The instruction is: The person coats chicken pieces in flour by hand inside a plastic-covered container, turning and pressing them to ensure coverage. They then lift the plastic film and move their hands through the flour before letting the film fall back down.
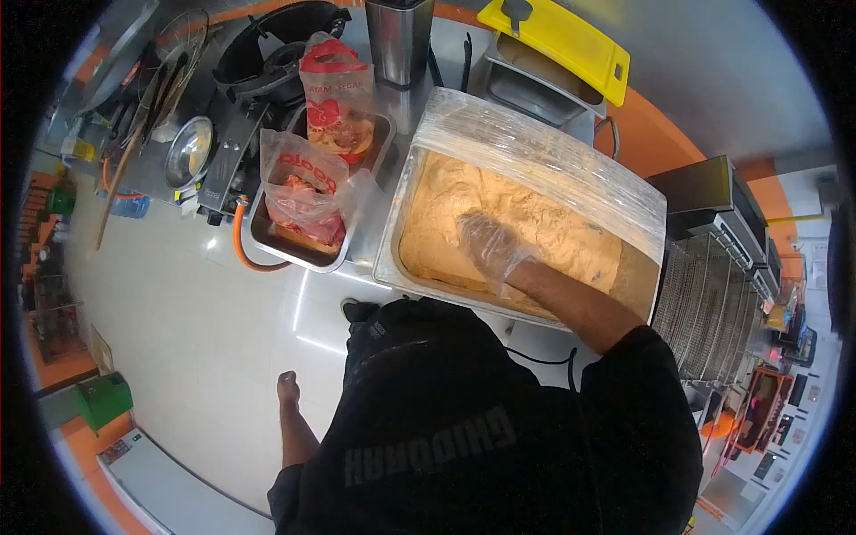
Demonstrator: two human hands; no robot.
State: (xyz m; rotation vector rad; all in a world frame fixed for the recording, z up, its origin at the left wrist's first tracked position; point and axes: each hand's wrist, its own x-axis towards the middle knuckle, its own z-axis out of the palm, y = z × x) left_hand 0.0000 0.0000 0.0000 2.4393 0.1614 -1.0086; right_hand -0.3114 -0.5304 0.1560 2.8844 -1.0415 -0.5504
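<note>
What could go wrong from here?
The thin glove looks loose at the wrist, so powder could get inside as the right hand works.
The plastic wrap covering part of the tub might sag into the powder.
Juices could drip if the nearer meat bag is lifted across.

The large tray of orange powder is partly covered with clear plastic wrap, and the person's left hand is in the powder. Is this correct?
One thing is wrong: the head view shows the right hand in the powder, while the left hand hangs away from the tray. The plastic wrap does partly cover the tray, as you say.
</note>
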